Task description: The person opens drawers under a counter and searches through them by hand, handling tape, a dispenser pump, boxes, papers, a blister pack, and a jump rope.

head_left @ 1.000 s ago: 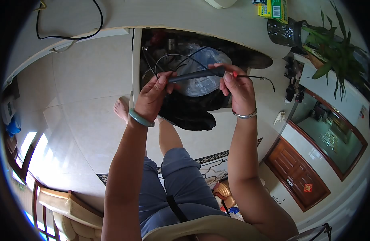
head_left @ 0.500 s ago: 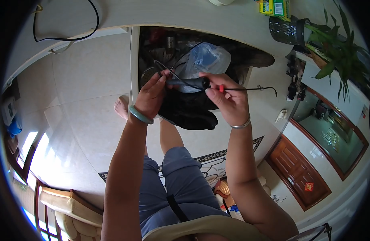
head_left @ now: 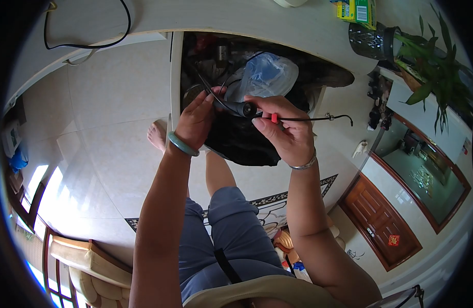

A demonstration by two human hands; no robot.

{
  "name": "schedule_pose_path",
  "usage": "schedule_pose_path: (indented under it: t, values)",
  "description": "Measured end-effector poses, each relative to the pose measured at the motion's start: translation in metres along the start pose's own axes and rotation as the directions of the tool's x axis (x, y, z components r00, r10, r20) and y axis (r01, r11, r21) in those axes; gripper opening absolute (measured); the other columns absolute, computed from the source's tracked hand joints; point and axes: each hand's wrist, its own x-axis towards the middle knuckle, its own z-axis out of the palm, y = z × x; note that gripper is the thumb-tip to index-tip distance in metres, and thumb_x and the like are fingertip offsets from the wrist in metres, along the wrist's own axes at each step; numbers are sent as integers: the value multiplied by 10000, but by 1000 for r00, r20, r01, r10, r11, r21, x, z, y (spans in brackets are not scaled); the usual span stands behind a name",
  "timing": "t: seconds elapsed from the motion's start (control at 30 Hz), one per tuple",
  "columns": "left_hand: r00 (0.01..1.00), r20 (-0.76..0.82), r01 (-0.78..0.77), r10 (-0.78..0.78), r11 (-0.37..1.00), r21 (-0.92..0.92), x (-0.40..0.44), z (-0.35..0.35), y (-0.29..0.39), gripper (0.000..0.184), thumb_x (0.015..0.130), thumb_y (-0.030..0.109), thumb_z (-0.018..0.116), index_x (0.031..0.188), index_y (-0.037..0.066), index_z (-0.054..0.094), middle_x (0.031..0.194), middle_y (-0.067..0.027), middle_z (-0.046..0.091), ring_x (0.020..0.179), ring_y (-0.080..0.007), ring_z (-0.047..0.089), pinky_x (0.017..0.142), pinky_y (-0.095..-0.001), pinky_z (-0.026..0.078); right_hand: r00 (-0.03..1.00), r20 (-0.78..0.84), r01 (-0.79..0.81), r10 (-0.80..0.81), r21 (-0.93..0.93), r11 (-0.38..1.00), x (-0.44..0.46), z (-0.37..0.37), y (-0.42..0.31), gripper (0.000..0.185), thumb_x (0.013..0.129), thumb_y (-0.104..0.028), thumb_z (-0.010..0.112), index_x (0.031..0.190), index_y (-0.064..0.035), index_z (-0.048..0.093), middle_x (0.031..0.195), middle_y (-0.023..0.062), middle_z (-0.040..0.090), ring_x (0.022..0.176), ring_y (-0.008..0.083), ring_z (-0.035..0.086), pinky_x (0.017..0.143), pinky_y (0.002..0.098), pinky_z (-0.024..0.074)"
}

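Note:
A dark cylindrical tool [head_left: 236, 108] is held over an open drawer, its round end turned toward the camera. My left hand [head_left: 198, 117] is closed on its far end, with a thin black cable [head_left: 208, 86] looping up beside the fingers. Between thumb and fingers of my right hand [head_left: 285, 126] runs a thin black rod [head_left: 308, 119] with a red piece [head_left: 274, 118] on it and a hooked tip pointing right. Under both hands lies a black bag [head_left: 241, 143], and behind them a clear plastic bag [head_left: 270, 74] with something blue inside.
The drawer's left wall [head_left: 176, 77] borders the tiled floor. On the pale tabletop [head_left: 205, 15] are a black cable loop [head_left: 87, 46] at left, a yellow-green box [head_left: 357, 11] and a potted plant [head_left: 426, 66] at right. A metal can [head_left: 222, 54] stands in the drawer.
The dark tool has swung from lying sideways to pointing its round end at the camera. My right hand has moved left and down, and more of the thin rod shows to its right.

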Motion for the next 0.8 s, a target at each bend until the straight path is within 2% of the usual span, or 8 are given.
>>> schedule_pose_path:
  t: [0.23,0.33,0.37,0.43,0.47,0.57,0.63,0.8]
  values:
    - [998,-56,18,-19,1000,-19,-3,8,2,280,960,175,442,1167,6,527,943,-38,586,823,-135,546,848,-257,402,998,-29,-47,48,20,999,5,2,2,285,787,-53,671,1070,-55,648,976,79,636,786,139,556,707,250,459]
    - [1000,8,16,-17,997,75,0,-1,1,268,962,222,444,1111,14,525,895,-36,550,835,-137,527,830,-271,411,990,8,133,-138,-316,939,17,-8,0,423,775,-72,691,1182,-68,572,1231,122,505,880,179,568,724,258,486]
    - [1000,7,14,-15,997,76,-1,-2,2,268,962,222,444,1111,14,525,895,-36,550,835,-137,527,830,-271,411,990,9,135,-139,-314,940,19,-10,1,423,775,-72,691,1182,-68,572,1231,122,505,880,179,568,724,258,486]
    - [998,-61,-1,14,979,204,-3,-1,1,277,963,254,451,1087,22,539,823,-16,535,780,-117,527,734,-230,415,968,55,-221,244,-264,939,22,-14,2,537,757,-55,698,1253,-74,492,1230,123,501,906,217,579,731,283,500]
    - [998,-58,-3,15,979,202,-5,-1,1,277,963,254,451,1087,22,539,823,-16,535,780,-117,527,734,-230,415,990,48,-108,133,-352,930,22,-15,8,602,725,-28,708,1269,-91,457,1154,116,525,880,238,591,724,303,505]
    - [986,-119,-70,115,943,326,-13,5,6,284,961,268,460,1078,24,546,791,-3,532,722,-92,509,670,-212,406,995,70,-23,75,-559,829,11,-27,21,602,699,-4,710,1244,-105,475,1075,119,532,847,249,593,723,308,504]
    - [932,-163,-190,323,820,540,-20,18,12,292,962,277,459,1053,20,562,751,12,519,694,-78,482,637,-202,389,993,50,-60,105,-549,834,0,-33,20,530,693,13,694,1182,-105,529,1008,114,531,815,248,593,717,312,503]
    - [895,-19,-323,445,678,660,-34,54,47,271,969,243,440,1027,15,576,706,29,500,636,-61,423,585,-196,347,971,-21,-215,239,-521,826,-37,-44,36,336,722,5,656,1040,-98,622,965,108,542,779,246,593,654,319,501]
